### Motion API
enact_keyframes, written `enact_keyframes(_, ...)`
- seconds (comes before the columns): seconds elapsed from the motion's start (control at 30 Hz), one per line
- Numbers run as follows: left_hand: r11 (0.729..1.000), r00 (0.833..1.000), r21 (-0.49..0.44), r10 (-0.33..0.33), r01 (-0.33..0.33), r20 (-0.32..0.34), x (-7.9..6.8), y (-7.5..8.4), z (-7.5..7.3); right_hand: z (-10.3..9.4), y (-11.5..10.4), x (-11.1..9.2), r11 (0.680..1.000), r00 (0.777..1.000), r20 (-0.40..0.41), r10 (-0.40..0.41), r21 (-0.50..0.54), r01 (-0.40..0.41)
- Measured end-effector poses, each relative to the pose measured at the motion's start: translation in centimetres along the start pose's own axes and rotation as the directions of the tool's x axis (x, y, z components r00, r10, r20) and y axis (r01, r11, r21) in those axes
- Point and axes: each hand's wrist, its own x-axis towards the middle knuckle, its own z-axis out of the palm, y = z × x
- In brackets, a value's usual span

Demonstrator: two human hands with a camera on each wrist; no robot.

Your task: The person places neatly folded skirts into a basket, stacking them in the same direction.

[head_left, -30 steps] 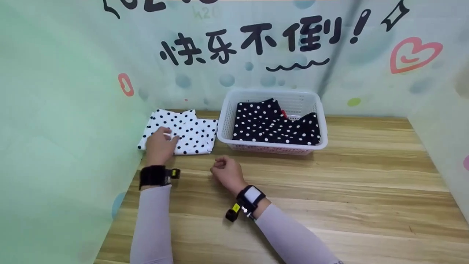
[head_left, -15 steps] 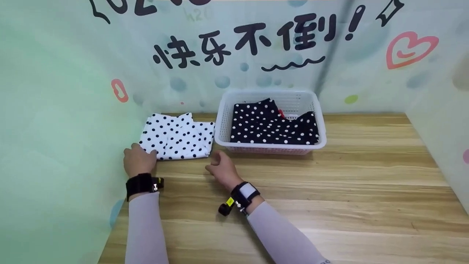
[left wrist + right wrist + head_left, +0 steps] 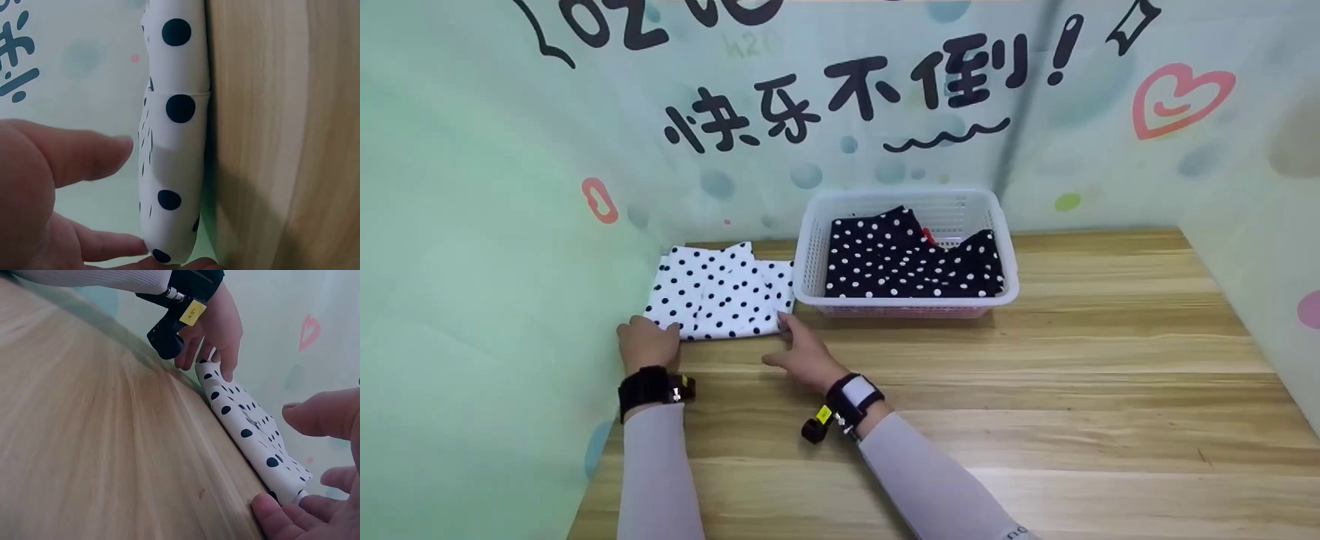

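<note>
A folded white cloth [image 3: 720, 296] with black dots lies flat on the wooden table, against the left wall. At its near left corner is my left hand [image 3: 649, 345]. In the left wrist view the fingers touch the end of the thick folded edge, while the thumb stays off its top. My right hand [image 3: 806, 356] is at the near right corner, thumb spread from the fingers. The right wrist view puts those fingertips [image 3: 267, 509] low beside the fold, with the thumb raised above. Neither hand grips the cloth.
Just right of the white cloth stands a white plastic basket [image 3: 907, 302]. Inside it lies a folded black cloth [image 3: 915, 259] with white dots, and a small red piece [image 3: 928, 237] shows behind. Printed sheets form the back wall [image 3: 720, 202] and the sides.
My left hand has moved from above the white cloth down to its near left corner. The right hand has spread its fingers and come to the near right corner.
</note>
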Motion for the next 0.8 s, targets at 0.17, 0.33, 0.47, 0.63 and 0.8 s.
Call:
enact_keyframes(0.17, 0.998, 0.998, -0.004, -0.059, 0.059, -0.017, -0.2, -0.1, 0.1, 0.3, -0.3, -0.2, 0.998, 0.994, -0.097, 0.048, -0.025, -0.050)
enact_keyframes(0.33, 0.995, 0.995, 0.039, -0.093, 0.092, 0.025, -1.0, -0.6, -1.1, 0.5, -1.2, -0.8, 0.971, 0.982, -0.173, 0.074, -0.211, -0.110)
enact_keyframes(0.47, 0.991, 0.993, 0.092, -0.104, 0.098, 0.059, -1.8, -1.2, -1.5, 0.8, -1.0, -1.1, 0.931, 0.967, -0.255, 0.025, -0.347, -0.115)
enact_keyframes(0.63, 0.994, 0.994, 0.097, -0.062, 0.053, 0.090, -2.3, -1.4, -1.8, 1.1, -0.4, -1.2, 0.876, 0.931, -0.348, -0.107, -0.477, -0.077)
enact_keyframes(0.8, 0.996, 0.995, 0.092, -0.021, 0.012, 0.101, -2.5, -1.9, -1.9, 1.4, -0.1, -1.4, 0.821, 0.932, -0.316, -0.177, -0.569, -0.037)
